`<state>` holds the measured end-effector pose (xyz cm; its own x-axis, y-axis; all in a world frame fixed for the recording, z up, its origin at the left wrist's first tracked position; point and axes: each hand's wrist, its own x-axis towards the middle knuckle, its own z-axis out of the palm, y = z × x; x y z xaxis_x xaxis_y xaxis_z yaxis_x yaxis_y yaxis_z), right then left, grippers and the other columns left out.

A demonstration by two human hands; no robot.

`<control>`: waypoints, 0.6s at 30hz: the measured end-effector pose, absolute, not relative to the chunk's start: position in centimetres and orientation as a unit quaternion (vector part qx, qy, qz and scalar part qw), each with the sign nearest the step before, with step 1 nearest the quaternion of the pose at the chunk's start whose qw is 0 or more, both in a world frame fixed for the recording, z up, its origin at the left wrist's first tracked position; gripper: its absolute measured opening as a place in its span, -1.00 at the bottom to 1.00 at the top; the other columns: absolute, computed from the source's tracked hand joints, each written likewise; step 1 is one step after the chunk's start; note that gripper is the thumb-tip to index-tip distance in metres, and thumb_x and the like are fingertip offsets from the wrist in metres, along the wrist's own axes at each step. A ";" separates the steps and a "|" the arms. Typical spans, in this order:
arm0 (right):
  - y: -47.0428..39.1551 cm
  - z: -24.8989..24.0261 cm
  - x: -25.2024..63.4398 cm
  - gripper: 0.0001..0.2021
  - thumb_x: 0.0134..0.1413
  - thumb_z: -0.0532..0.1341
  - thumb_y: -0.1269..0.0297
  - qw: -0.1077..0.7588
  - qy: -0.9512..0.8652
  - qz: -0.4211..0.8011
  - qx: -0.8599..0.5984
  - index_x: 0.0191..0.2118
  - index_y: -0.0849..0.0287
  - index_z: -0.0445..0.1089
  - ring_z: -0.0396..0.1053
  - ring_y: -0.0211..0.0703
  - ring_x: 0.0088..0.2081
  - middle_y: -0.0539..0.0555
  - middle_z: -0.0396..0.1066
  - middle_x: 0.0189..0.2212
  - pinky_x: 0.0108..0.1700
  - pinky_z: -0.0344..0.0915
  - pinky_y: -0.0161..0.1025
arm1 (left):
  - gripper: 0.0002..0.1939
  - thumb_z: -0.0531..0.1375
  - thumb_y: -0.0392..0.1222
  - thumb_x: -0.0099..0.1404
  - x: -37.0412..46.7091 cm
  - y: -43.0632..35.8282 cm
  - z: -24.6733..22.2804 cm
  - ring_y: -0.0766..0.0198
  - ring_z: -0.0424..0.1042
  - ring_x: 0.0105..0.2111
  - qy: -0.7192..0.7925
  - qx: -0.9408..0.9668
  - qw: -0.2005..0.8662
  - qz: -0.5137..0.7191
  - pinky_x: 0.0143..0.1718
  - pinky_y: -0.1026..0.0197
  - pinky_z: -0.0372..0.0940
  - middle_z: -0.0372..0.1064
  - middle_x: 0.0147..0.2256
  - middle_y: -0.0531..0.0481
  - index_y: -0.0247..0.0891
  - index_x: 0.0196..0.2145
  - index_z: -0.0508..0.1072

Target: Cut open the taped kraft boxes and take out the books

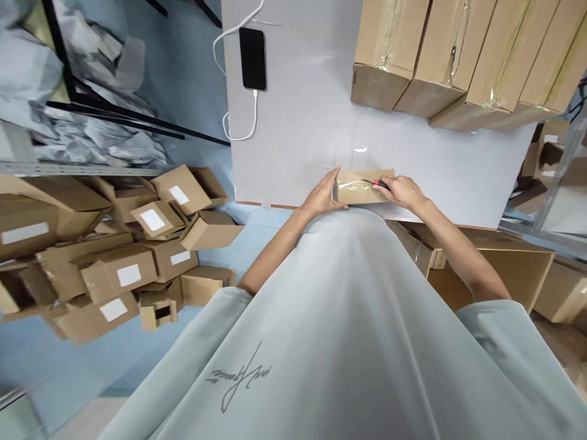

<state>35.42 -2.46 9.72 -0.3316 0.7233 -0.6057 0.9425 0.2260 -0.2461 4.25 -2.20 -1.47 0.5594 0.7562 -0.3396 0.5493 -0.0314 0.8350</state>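
A small taped cardboard box lies at the near edge of the white table. My left hand grips its left end, thumb along the near side and fingers at the far corner. In my right hand is a utility knife with a red and black handle. Its blade points left and lies over the shiny clear tape on the top of the box; whether it has cut in, I cannot tell.
Several large taped cartons stand at the table's far right. A black phone with a white cable lies far left. Open cardboard boxes are heaped on the floor at left. An open carton stands below the table at right.
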 end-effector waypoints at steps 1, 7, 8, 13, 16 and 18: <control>-2.0 10.2 34.1 -0.44 0.69 -0.06 -0.09 0.209 0.767 -0.296 0.530 0.23 0.20 0.54 0.65 0.28 -0.02 0.37 0.72 -0.01 -0.10 0.27 -0.09 | 0.51 0.69 0.06 0.01 4.1 -2.1 -1.6 -0.34 0.06 0.63 0.453 0.712 0.528 0.101 0.64 -0.28 0.09 -0.03 0.64 -0.39 -0.18 0.68 -0.06; -0.1 11.7 28.4 -0.41 0.70 -0.06 -0.06 0.311 0.756 -0.304 0.489 0.36 0.23 0.51 0.65 0.31 0.10 0.43 0.70 0.08 0.02 0.34 -0.04 | 0.48 0.71 0.03 -0.03 3.9 -1.3 -2.3 -0.37 0.08 0.61 0.428 0.717 0.541 0.098 0.64 -0.31 0.06 0.05 0.61 -0.39 -0.18 0.65 0.03; 0.1 11.8 27.8 -0.42 0.70 -0.05 -0.05 0.319 0.753 -0.304 0.489 0.36 0.23 0.50 0.64 0.31 0.12 0.43 0.69 0.09 0.03 0.35 -0.04 | 0.47 0.71 0.04 -0.03 3.9 -1.3 -2.3 -0.38 0.09 0.61 0.425 0.719 0.542 0.096 0.64 -0.31 0.06 0.06 0.61 -0.39 -0.18 0.64 0.05; 0.3 12.0 26.2 -0.43 0.70 -0.02 -0.04 0.347 0.737 -0.306 0.493 0.39 0.23 0.50 0.65 0.31 0.15 0.43 0.69 0.12 0.09 0.38 -0.02 | 0.42 0.70 0.08 -0.02 3.9 -1.2 -2.4 -0.39 0.12 0.59 0.411 0.720 0.551 0.099 0.62 -0.31 0.10 0.08 0.59 -0.38 -0.17 0.61 0.09; 0.4 12.1 25.6 -0.46 0.69 0.02 -0.03 0.348 0.724 -0.312 0.508 0.37 0.19 0.53 0.66 0.29 0.14 0.42 0.69 0.12 0.10 0.39 -0.01 | 0.41 0.69 0.10 -0.01 3.9 -1.3 -2.5 -0.38 0.13 0.59 0.399 0.716 0.563 0.104 0.61 -0.32 0.11 0.10 0.59 -0.36 -0.15 0.61 0.09; 0.4 12.2 25.2 -0.51 0.68 0.06 0.00 0.349 0.719 -0.308 0.516 0.34 0.17 0.56 0.67 0.28 0.12 0.41 0.71 0.09 0.09 0.40 -0.01 | 0.40 0.68 0.11 0.00 3.9 -1.3 -2.6 -0.38 0.14 0.58 0.392 0.713 0.571 0.107 0.60 -0.31 0.13 0.10 0.59 -0.34 -0.14 0.61 0.09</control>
<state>25.22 0.42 12.18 -0.2241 0.5271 -0.8197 0.9571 0.2777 -0.0831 3.89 -1.31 -2.56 0.6696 0.6812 -0.2960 0.4378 -0.0402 0.8982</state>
